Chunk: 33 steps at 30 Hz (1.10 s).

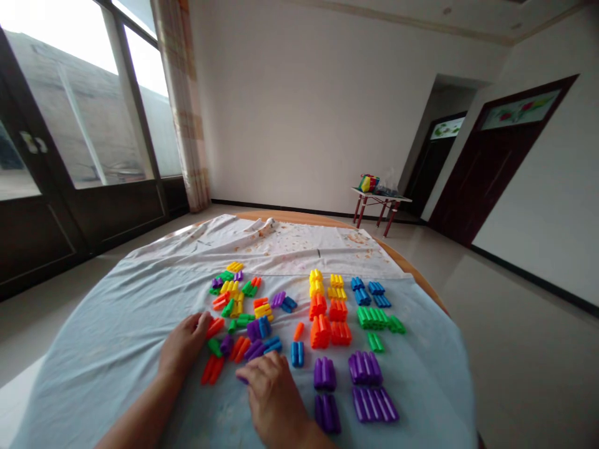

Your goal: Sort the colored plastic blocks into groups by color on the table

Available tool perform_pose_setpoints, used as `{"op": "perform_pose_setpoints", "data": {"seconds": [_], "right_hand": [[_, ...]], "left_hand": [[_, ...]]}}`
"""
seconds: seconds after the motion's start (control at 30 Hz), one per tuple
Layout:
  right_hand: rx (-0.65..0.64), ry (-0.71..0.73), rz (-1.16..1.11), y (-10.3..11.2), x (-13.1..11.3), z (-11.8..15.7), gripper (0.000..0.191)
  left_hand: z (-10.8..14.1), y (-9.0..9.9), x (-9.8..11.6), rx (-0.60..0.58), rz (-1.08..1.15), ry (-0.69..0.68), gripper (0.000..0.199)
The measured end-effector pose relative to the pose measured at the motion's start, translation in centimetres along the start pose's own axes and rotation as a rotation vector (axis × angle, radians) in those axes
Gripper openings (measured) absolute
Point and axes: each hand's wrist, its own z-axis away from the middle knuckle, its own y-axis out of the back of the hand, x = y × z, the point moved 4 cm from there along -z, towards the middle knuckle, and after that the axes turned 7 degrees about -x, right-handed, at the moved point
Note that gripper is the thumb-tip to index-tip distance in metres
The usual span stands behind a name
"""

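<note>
My left hand [186, 343] rests at the left edge of a mixed pile, its fingers together against an orange piece [215, 327]. My right hand [271, 386] lies below the pile with its fingers curled over a purple piece [242, 378], of which only a small end shows. Between the hands are orange pieces [240, 349], a green piece [214, 347] and purple pieces [255, 350]. To the right stand groups sorted by colour: yellow [316, 284], orange [321, 330], blue [361, 292], green [373, 318] and purple [374, 404].
The pieces lie on a round table covered by a light blue cloth [140, 318] and a white patterned cloth [299, 243]. A small side table [381, 198] holding a colourful bag [369, 183] stands by the far wall. Glass doors are at the left.
</note>
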Motion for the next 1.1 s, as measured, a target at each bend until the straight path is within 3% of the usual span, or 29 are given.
{"op": "perform_pose_setpoints", "data": {"seconds": [0.43,0.7,0.93,1.1], "right_hand": [[0.166,-0.047,-0.093,0.6,-0.1,0.4,0.031],[0.054,-0.096,-0.039,0.9,-0.1,0.6,0.043],[0.024,-0.089,0.06,0.6,0.9,0.0,0.037],[-0.001,-0.132,0.1,-0.1,1.7,-0.3,0.049]], "left_hand": [[0.4,-0.2,0.7,0.011,-0.034,0.026,0.044],[0.5,0.2,0.7,-0.012,0.004,0.042,0.044],[-0.8,0.0,-1.0,-0.065,0.068,0.072,0.051],[-1.5,-0.2,-1.6,-0.095,0.092,0.063,0.055]]}}
